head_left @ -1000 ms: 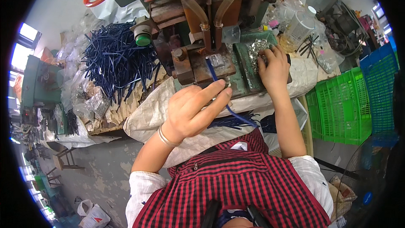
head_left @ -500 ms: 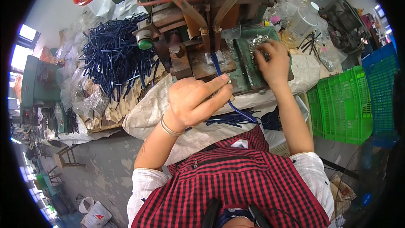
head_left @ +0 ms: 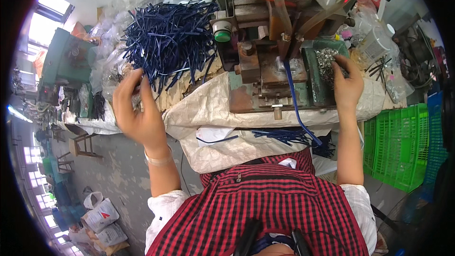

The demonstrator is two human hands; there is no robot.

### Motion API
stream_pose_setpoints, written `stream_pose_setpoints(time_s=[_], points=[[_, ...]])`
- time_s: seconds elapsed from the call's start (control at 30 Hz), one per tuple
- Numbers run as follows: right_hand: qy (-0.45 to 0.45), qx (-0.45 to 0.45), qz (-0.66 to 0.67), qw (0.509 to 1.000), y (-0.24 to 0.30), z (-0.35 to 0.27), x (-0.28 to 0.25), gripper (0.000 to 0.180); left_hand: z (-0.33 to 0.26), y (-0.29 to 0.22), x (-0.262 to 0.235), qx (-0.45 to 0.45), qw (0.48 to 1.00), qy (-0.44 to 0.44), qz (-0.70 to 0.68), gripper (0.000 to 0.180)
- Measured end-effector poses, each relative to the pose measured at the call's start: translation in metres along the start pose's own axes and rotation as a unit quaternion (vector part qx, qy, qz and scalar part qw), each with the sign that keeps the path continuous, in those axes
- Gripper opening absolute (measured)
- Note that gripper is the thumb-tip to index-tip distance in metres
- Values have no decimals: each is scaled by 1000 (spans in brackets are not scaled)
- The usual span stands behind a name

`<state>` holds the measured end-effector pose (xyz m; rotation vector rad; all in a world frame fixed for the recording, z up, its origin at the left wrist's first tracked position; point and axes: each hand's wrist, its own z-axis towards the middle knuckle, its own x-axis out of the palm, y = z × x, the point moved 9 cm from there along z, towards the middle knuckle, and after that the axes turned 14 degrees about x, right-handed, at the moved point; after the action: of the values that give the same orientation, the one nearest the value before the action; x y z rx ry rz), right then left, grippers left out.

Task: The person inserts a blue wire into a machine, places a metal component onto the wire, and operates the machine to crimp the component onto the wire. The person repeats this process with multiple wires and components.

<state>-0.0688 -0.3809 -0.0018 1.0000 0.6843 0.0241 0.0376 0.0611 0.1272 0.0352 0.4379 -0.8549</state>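
Note:
A dark blue strip [head_left: 295,99] hangs from between the machine's press jaws [head_left: 286,50], its lower end over the table's front edge; neither hand touches it. My left hand [head_left: 137,109] is raised at the left, open, thumb and fingers apart, beside the heap of dark blue strips [head_left: 170,42]. Nothing shows in its grasp. Over at the right, my right hand [head_left: 350,83] is at the green tray [head_left: 313,73], with its fingertips at the small silvery metal pieces [head_left: 327,61]. Its thumb stands apart from the curved fingers, and I make out nothing held.
More blue strips [head_left: 284,136] lie on the cloth [head_left: 199,114] below the machine. A green-capped knob [head_left: 222,35] sits at its left. A clear plastic jar [head_left: 374,47] stands behind the tray, and a green crate [head_left: 395,147] is at the right.
My left hand has let go of the blue strip at the press and moved left to the strip heap. My right hand stays at the metal pieces. The view has shifted.

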Motion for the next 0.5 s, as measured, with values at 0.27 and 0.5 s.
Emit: stream_pose_setpoints(time_s=[0.27, 0.5], points=[[22, 28, 5, 999, -9, -4, 17, 16, -93, 118, 169, -61, 919, 320, 220, 20], [-20, 101, 91, 991, -41, -37, -47, 12, -107, 121, 128, -228, 900, 368, 57, 19]])
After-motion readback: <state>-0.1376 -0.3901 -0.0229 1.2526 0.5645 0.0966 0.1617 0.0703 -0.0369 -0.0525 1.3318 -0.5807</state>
